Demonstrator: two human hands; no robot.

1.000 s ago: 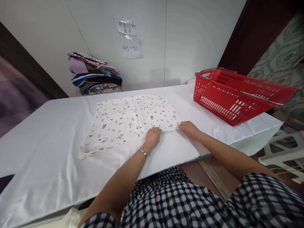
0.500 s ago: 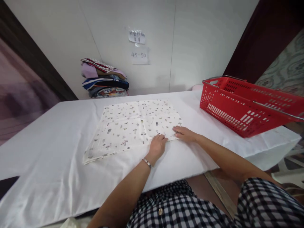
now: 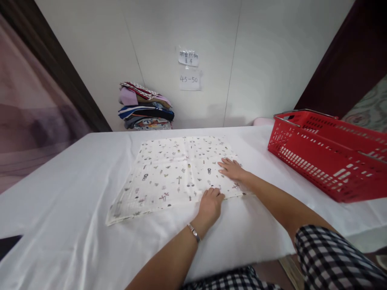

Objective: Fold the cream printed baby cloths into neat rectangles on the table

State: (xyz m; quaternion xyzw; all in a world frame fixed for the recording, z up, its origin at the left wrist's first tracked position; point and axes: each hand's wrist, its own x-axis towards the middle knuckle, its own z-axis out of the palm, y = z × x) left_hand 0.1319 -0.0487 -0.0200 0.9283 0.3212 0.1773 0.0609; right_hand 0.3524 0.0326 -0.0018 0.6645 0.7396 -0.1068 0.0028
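A white cloth (image 3: 169, 173) with small plant and animal-like prints lies folded flat in layers, its creases crossing near the middle. My left hand (image 3: 209, 207), wearing a silver bracelet, is at the cloth's near edge with its fingers curled and close together on that edge. Flat on the right part of the cloth rests my right hand (image 3: 232, 168), its fingers spread and holding nothing. The left thumb's contact with the edge is hard to make out.
A white-covered table (image 3: 75, 193) carries the cloth. To the right stands a red plastic basket (image 3: 320, 161) with metal handles. Folded fabrics (image 3: 146, 108) are stacked behind the table's far edge, by the wall. Two paper signs (image 3: 190, 76) hang above.
My right hand has slid from the cloth's near right edge farther in over its surface. The left hand stays at the near edge. The whole view has shifted a little.
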